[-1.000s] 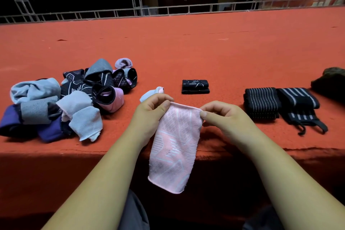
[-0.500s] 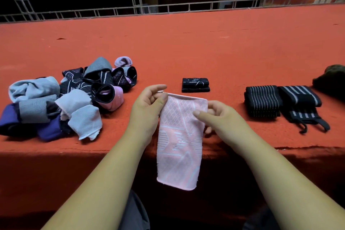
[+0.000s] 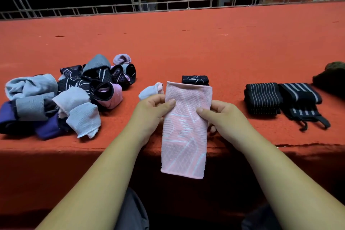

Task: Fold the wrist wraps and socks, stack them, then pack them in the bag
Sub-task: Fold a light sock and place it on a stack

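Observation:
A pink patterned sock (image 3: 184,130) hangs flat over the near edge of the red table (image 3: 186,43). My left hand (image 3: 151,112) pinches its left side and my right hand (image 3: 224,117) pinches its right side, thumbs on top. Behind the sock lies a small folded black sock (image 3: 195,80), partly hidden. A pale sock (image 3: 150,91) peeks out behind my left hand. A heap of unfolded socks (image 3: 61,95) in grey, black, purple, white and pink sits at the left. Two black striped wrist wraps (image 3: 280,99) lie folded at the right.
A dark green bag (image 3: 332,78) rests at the right edge of the table. A metal truss railing (image 3: 168,5) runs along the table's far side. The table's front edge drops off just below my hands.
Both hands have slid from the sock's top corners lower down its sides. The sock has risen and spread flatter, now covering part of the folded black sock.

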Tool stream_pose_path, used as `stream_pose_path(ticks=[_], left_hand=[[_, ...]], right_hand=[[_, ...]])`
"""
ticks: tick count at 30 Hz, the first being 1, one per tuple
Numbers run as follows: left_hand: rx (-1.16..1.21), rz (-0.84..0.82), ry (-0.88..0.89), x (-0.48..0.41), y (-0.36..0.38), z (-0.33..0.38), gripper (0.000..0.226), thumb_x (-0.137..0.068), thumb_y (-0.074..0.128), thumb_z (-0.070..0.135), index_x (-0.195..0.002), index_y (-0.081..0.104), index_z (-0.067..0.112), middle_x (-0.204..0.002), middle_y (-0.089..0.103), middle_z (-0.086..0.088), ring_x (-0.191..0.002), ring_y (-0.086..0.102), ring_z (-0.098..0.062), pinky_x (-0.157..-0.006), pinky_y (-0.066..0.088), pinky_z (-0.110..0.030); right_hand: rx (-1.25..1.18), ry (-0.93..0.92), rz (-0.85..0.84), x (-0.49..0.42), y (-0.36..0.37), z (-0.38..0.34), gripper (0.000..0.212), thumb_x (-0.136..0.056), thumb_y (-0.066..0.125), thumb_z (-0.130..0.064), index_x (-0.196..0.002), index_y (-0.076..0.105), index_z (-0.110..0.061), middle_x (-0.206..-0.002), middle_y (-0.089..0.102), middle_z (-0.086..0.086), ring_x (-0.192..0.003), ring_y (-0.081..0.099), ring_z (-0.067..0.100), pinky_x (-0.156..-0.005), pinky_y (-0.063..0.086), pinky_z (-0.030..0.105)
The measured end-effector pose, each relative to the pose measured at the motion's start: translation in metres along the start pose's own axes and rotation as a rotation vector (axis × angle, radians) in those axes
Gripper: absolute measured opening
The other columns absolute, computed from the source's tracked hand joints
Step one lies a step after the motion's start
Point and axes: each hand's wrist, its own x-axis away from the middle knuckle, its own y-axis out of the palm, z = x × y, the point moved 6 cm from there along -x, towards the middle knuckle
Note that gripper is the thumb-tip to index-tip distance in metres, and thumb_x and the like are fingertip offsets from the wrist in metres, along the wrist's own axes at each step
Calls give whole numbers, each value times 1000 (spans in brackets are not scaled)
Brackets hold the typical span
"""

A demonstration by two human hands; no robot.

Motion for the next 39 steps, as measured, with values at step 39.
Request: stream_pose_path(ticks=[39], left_hand=[[138,-37,-186,-1,8,-13,37,-95,55,-10,-88,81,17,-89,72,-12,-80,62,-22,-77,54,-34]], right_hand=[[-279,96,-17,1,-11,6,32,-97,56,1,-96,82,-17,-93,78,9,-83,65,23,-69,57,27]])
